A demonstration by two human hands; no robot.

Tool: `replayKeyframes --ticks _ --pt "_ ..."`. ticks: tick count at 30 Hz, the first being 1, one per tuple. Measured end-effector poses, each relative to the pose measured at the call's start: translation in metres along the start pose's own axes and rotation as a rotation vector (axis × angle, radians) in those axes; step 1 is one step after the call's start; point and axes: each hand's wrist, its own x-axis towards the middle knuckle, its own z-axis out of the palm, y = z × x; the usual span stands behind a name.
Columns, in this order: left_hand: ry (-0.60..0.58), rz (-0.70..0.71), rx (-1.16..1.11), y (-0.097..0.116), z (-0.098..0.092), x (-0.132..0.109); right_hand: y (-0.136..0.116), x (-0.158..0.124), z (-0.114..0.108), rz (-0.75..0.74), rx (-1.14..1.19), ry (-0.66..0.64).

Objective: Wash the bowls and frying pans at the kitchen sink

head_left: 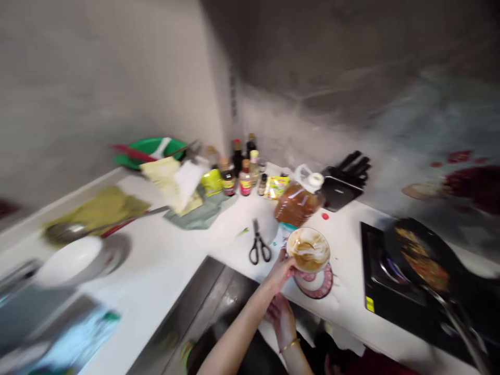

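My left hand (284, 272) is closed on the rim of a small bowl (308, 251), thumb at its near left side. The bowl is tilted toward me, and its inside is smeared with a brown sauce-like residue. It is held above a plate with a pink patterned rim (326, 284) at the counter's front edge. Just below my left wrist is my right hand (280, 314), a yellow band on its wrist. Its loosely bent fingers are partly blurred, and nothing shows in them. Black-handled scissors (258, 247) lie on the counter to the left of the bowl.
Behind the bowl stands a large oil jug (299, 204), with several sauce bottles (245, 179) further left. A pan of food (422, 255) sits on the black stove (390, 299) at right. On the left are a white bowl (74, 260), a strainer ladle (66, 232) and a green basin (136, 148).
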Motion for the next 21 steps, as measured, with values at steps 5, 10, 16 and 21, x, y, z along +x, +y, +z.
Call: replayKeyframes --ticks 5,10,16,21 --pt "0.222 0.237 -0.261 0.031 -0.103 -0.149 0.092 -0.007 0.111 0.225 0.065 -0.211" --pt "0.737 0.609 -0.272 0.046 -0.235 -0.297 0.108 -0.017 0.237 0.12 -0.143 -0.601" --pt "1.285 0.455 -0.126 0.039 -0.427 -0.419 0.161 -0.08 0.41 -0.101 -0.446 -0.986" --pt "1.253 0.139 0.026 0.027 -0.549 -0.458 0.227 -0.115 0.506 -0.09 -0.651 -0.971"
